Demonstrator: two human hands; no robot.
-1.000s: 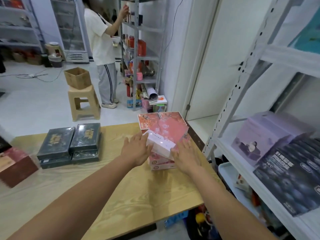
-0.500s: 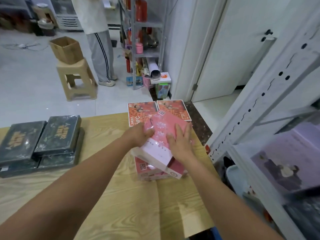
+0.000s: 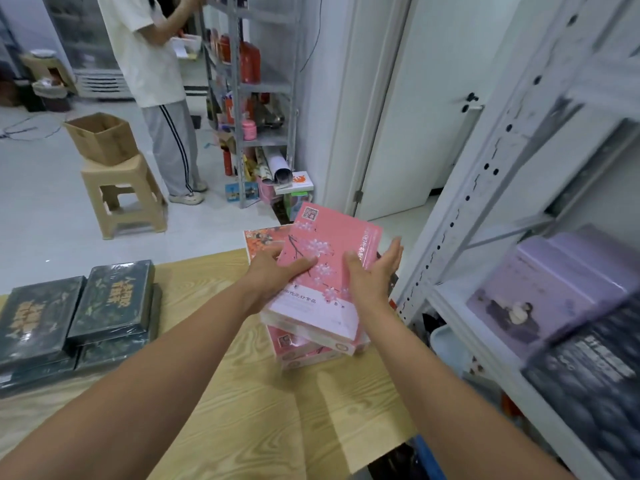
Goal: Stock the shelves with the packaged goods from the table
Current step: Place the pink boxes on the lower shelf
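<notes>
Fingers (image 3: 393,252) of the right hand (image 3: 372,275) are held straight and together along one edge of a pink blossom-printed box (image 3: 329,244); the opposite edge is gripped by the left hand (image 3: 273,275). The box is held tilted just above the stack of pink boxes (image 3: 301,355) on the wooden table (image 3: 242,393). The pick-up step is judged in hand; a carry rightward to the white shelf (image 3: 450,306) would be called for next.

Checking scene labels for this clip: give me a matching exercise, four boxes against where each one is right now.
Things: 1 pink box; 2 dark green boxes; 3 cardboard box; 4 purple box.
Places: A on the stool; B on the shelf at right; C between left hand and right hand; D on the table, left side.
Pairs: 1-C; 2-D; 3-A; 4-B.
</notes>
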